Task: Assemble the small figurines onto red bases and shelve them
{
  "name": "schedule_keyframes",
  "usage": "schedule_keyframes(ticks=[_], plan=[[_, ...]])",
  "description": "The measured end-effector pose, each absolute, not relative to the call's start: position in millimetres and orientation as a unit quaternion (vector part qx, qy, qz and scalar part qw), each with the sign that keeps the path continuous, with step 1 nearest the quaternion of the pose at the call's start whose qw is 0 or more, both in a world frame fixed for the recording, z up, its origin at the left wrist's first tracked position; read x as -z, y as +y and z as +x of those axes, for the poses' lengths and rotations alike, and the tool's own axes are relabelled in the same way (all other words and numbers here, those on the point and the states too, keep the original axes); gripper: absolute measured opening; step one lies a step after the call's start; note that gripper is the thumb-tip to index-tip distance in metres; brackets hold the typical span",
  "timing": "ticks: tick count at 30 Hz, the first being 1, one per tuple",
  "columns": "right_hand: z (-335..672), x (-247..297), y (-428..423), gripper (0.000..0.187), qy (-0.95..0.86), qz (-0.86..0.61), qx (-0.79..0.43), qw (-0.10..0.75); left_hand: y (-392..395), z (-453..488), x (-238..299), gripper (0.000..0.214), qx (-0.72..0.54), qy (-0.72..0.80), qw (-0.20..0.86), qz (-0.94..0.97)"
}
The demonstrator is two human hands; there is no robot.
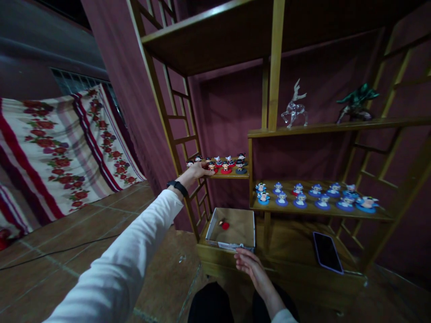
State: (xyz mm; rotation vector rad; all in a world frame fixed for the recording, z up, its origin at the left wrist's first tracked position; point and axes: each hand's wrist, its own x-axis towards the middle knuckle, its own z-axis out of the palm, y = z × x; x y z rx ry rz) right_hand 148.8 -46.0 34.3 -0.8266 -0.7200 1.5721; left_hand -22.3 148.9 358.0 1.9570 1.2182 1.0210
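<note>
My left hand [197, 171] reaches to the small left shelf, its fingertips closed around the red base of a small figurine [211, 166]. Beside it on that shelf stand several similar figurines, among them a red-based figurine [226, 168] and a dark-based figurine [240, 167]. The fingers partly hide the figurines at the shelf's left end. My right hand [248, 264] holds nothing, fingers apart, at the front edge of a shallow cardboard box [247, 229]. Inside the box lies one figurine with a red base [225, 225].
The wooden shelf unit [278, 67] has a lower right shelf with several blue-based figurines [301, 200]. Above them stand a clear deer ornament [295, 110] and a dark green animal ornament [358, 101]. A phone [327, 252] lies on the bottom board.
</note>
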Motion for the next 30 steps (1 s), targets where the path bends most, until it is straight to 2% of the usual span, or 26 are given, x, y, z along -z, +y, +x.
schedule_keyframes(ticks=[7, 12, 16, 20, 22, 25, 30], plan=[[149.8, -36.9, -45.8, 0.046, -0.3, -0.363, -0.669, 0.575, 147.3, -20.4, -357.6, 0.048, -0.404, 0.425, 0.347, 0.732], [150.6, -31.5, -44.1, 0.047, -0.303, -0.361, -0.668, 0.576, 143.9, -22.3, -357.4, 0.068, -0.422, 0.446, 0.332, 0.717], [151.0, -29.9, -43.6, 0.045, -0.3, -0.352, -0.668, 0.582, 130.4, -21.6, -358.3, 0.081, -0.451, 0.468, 0.224, 0.726], [150.8, -32.7, -44.1, 0.044, -0.303, -0.347, -0.672, 0.58, 101.0, -8.5, -359.9, 0.075, -0.469, 0.442, -0.015, 0.765], [150.0, -33.9, -44.5, 0.043, -0.306, -0.348, -0.67, 0.58, 88.1, 3.0, -359.5, 0.071, -0.44, 0.43, -0.08, 0.784], [149.0, -34.0, -45.0, 0.041, -0.309, -0.35, -0.666, 0.582, 81.3, 20.1, -356.6, 0.068, -0.393, 0.446, -0.093, 0.799], [150.7, -32.2, -44.8, 0.04, -0.312, -0.349, -0.665, 0.582, 94.1, 35.4, -349.5, 0.07, -0.353, 0.494, -0.053, 0.793]])
